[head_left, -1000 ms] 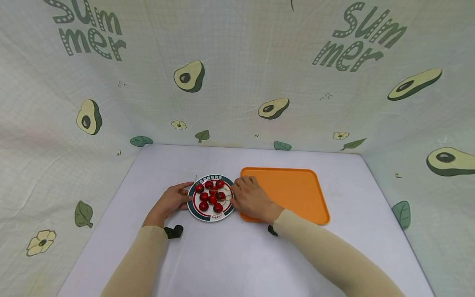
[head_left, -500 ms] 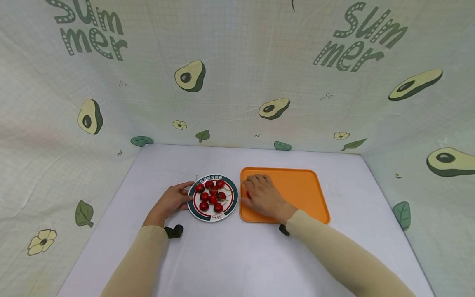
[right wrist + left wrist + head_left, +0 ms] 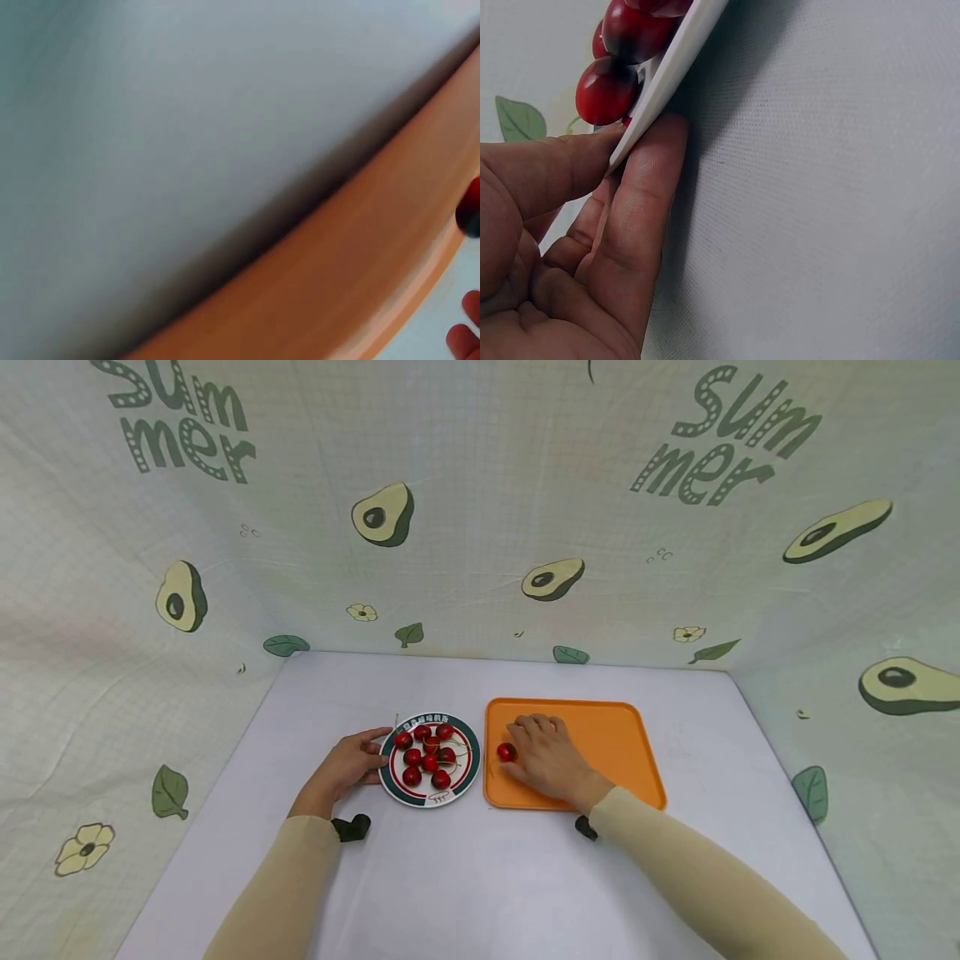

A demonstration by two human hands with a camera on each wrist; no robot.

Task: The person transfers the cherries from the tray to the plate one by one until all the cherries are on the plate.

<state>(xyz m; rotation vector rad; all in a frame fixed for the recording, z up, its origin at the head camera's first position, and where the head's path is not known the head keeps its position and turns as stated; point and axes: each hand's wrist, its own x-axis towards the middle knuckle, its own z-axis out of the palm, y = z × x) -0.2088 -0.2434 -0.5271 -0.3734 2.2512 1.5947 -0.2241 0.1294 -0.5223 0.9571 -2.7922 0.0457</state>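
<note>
My left hand (image 3: 349, 767) grips the left rim of a round plate (image 3: 473, 772). The left wrist view shows the thumb over the rim (image 3: 671, 79) and fingers (image 3: 634, 210) beneath it. Several dark red cherries (image 3: 412, 757) lie on this white plate with its green and red bands, a few with thin stems. On an orange tray (image 3: 600, 743) to the right, a single cherry (image 3: 507, 752) sits near the left edge. My right hand (image 3: 551, 760) is over the tray, relaxed, its thumb and fingertips around the cherry's right side. In the right wrist view the fingertips (image 3: 463, 341) are apart from the cherry.
Plate and tray stand side by side on a white table (image 3: 420, 885) with a narrow gap between them. Behind and beside the table hangs a pale cloth (image 3: 465, 527) printed with avocados and leaves. Dark straps (image 3: 351, 828) are on the wrists.
My right hand has moved right from the plate's edge to above the tray and let go of a cherry, now lying there. The left hand and plate have stayed put.
</note>
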